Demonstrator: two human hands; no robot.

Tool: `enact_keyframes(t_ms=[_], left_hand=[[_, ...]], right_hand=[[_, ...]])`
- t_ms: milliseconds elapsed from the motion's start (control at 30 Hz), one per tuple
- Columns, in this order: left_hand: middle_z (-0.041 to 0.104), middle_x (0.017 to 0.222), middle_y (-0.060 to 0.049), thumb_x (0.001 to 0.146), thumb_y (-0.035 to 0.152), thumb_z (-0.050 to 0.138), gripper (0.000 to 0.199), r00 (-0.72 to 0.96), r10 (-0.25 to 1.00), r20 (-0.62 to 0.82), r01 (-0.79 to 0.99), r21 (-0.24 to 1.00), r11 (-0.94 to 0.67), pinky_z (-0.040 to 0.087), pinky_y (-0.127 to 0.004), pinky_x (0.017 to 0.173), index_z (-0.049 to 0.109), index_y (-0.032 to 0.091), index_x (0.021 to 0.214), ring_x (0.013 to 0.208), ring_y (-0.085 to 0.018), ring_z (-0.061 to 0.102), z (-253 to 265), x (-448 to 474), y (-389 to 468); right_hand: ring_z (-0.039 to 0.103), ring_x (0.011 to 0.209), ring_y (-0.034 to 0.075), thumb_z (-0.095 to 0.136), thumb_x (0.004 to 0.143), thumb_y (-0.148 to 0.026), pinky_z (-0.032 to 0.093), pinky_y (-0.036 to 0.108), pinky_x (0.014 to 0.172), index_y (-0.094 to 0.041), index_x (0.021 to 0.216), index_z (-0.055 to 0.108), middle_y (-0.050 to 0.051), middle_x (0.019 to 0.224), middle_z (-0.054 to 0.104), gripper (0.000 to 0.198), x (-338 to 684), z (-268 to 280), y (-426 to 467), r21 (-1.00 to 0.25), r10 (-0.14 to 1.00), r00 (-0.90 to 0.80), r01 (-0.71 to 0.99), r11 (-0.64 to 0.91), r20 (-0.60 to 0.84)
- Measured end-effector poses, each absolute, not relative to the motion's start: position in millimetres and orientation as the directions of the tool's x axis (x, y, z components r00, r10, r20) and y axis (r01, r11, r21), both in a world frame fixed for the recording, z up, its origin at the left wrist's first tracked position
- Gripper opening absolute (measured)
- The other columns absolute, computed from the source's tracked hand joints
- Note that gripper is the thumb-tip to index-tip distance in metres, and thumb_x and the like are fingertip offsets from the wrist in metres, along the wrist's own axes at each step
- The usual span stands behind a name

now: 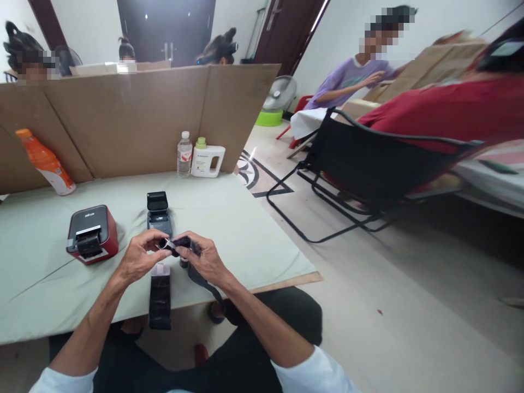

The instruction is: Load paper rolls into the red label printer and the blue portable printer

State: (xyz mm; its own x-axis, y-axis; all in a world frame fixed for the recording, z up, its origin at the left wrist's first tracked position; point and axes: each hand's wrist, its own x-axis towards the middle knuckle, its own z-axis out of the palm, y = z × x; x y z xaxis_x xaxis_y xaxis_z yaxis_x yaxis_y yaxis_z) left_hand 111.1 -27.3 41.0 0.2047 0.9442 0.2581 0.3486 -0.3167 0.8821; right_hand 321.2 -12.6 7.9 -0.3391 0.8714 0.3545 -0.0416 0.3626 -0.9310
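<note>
My left hand [143, 255] pinches one end of a small rolled black strip [180, 245] between thumb and fingertips. My right hand [204, 256] grips the other side of it, and a loose tail [207, 284] of the strip hangs below that hand past the table edge. A pale edge shows at the roll's left end. Below my hands, another black strip [160, 297] with a whitish end lies on the table and droops over its front edge. Just behind my hands stands a small dark label printer [159, 218] with its lid raised. A small dark round object [184, 262] is partly hidden under my right hand.
A red and black printer [93, 232] with a black strip at its front stands left. Along the cardboard partition [143, 120] are an orange bottle [47, 164], a clear bottle [184, 155] and a white jug [208, 161]. A black folding chair [360, 158] and other people are right.
</note>
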Motion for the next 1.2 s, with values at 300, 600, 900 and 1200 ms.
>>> enact_keyframes(t_ms=[300, 600, 900, 1200], left_hand=[[0.074, 0.094, -0.006, 0.087, 0.014, 0.067, 0.017, 0.359, 0.851, 0.383, 0.569, 0.634, -0.525, 0.057, -0.027, 0.070, 0.076, 0.020, 0.100, 0.084, -0.017, 0.068, 56.2, 117.1, -33.2], [0.077, 0.104, -0.009, 0.076, 0.005, 0.060, 0.031, 0.275, 0.869, 0.412, 0.751, 0.472, -0.462, 0.058, -0.038, 0.091, 0.076, 0.019, 0.098, 0.097, -0.023, 0.071, 30.0, 75.4, 46.4], [0.078, 0.102, -0.009, 0.073, 0.007, 0.059, 0.033, 0.238, 0.902, 0.361, 0.823, 0.418, -0.385, 0.057, -0.035, 0.091, 0.078, 0.017, 0.097, 0.095, -0.023, 0.072, 3.8, 67.3, 101.5], [0.081, 0.105, -0.008, 0.070, 0.009, 0.063, 0.036, 0.205, 0.946, 0.252, 0.882, 0.370, -0.291, 0.055, -0.038, 0.098, 0.082, 0.020, 0.099, 0.104, -0.028, 0.072, -0.3, 66.8, 110.6]], right_hand=[[0.072, 0.092, 0.019, 0.063, 0.091, -0.013, 0.057, 0.032, 0.084, -0.020, 0.095, 0.075, 0.007, 0.098, 0.076, 0.014, 323.6, -3.4, 0.0, -0.734, 0.695, -0.328, 0.004, 0.679, 0.640], [0.071, 0.103, 0.020, 0.062, 0.088, -0.006, 0.056, 0.031, 0.093, -0.023, 0.106, 0.077, 0.008, 0.112, 0.075, 0.028, 293.8, -4.6, 55.3, -0.501, 0.633, -0.486, 0.387, 0.774, 0.602], [0.069, 0.103, 0.020, 0.059, 0.099, -0.015, 0.053, 0.030, 0.088, -0.026, 0.113, 0.076, 0.007, 0.114, 0.073, 0.025, 280.6, -12.7, 92.2, -0.372, 0.651, -0.569, 0.537, 0.757, 0.502], [0.068, 0.102, 0.019, 0.058, 0.100, -0.016, 0.052, 0.028, 0.086, -0.025, 0.113, 0.076, 0.007, 0.113, 0.073, 0.025, 280.9, -18.6, 92.4, -0.346, 0.648, -0.593, 0.552, 0.759, 0.478]])
